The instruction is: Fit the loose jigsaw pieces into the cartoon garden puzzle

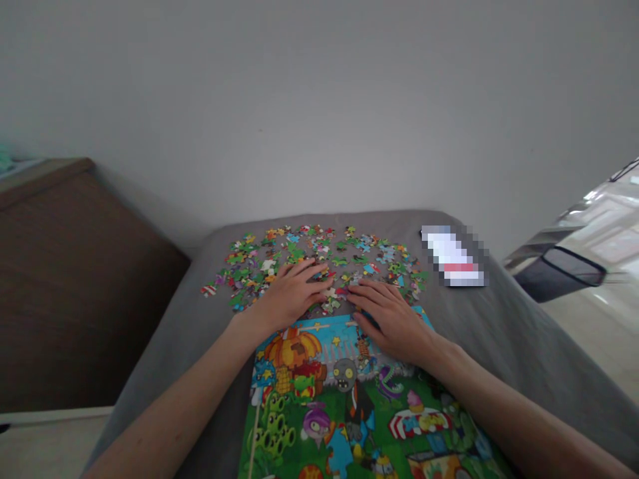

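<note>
Loose jigsaw pieces lie scattered in a wide band across the far part of a grey-covered surface. A colourful cartoon puzzle picture board lies flat in front of me. My left hand rests palm down on the pieces, fingers stretched out and a little apart. My right hand lies flat at the board's top edge, fingers spread, their tips reaching pieces near the middle. Neither hand holds anything that I can see.
A blurred white, pixelated object lies at the far right of the surface. Brown wooden furniture stands to the left. A plain pale wall is behind, and a glossy floor with a dark object is to the right.
</note>
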Motion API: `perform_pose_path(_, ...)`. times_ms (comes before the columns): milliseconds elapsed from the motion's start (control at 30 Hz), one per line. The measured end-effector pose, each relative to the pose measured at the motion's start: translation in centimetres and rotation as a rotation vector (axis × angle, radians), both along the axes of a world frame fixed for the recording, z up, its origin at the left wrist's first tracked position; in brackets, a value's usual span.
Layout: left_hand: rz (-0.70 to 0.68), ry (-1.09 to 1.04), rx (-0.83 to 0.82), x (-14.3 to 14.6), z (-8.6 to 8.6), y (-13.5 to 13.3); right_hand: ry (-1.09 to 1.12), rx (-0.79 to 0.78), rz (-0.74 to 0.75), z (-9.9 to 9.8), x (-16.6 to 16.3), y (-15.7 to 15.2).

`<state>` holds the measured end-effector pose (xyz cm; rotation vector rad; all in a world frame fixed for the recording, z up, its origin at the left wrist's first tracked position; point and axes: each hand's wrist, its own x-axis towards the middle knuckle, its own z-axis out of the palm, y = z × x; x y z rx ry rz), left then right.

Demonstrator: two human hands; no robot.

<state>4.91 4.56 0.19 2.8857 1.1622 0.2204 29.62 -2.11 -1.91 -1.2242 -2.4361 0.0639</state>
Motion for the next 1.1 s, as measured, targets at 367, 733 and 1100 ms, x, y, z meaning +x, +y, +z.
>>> perform_pose_path(367, 0.01, -0.193, 0.094, -0.3, 0.6, -0.7, 0.029, -0.048, 0.021, 0.2, 0.9, 0.0)
perform_pose_path(733, 0.291, -0.221, 0.176, -9.6, 2.7, -2.3, 0.0, -0.013, 0.007, -0.2, 1.1, 0.0)
perform_pose_path(1100, 0.414, -0.271, 0.089, -11.3, 1.8, -1.9, -0.073, 0.056, -0.147, -0.3, 1.7, 0.5)
